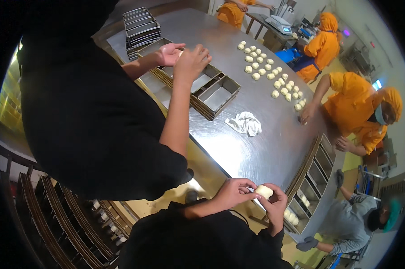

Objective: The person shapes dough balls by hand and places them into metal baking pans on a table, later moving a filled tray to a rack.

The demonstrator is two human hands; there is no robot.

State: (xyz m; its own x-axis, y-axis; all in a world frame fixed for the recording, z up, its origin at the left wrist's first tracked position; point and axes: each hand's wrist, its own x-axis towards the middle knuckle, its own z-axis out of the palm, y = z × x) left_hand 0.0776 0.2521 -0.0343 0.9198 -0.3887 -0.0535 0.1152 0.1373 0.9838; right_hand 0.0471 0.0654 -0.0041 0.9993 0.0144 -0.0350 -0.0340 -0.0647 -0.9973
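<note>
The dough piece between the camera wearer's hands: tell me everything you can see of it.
The dough piece is a pale cream, plump, rounded lump that looks soft and smooth, in one piece. It is held up near the table edge, left of the metal-looking pans. The right hand curls about its right side; fingers of the left hand meet its left. Its underside is hidden.

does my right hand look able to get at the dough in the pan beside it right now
Probably yes: the right hand is close beside the open-topped pan, and nothing visibly blocks the dough inside, though its fingers are busy with another dough piece.
</note>
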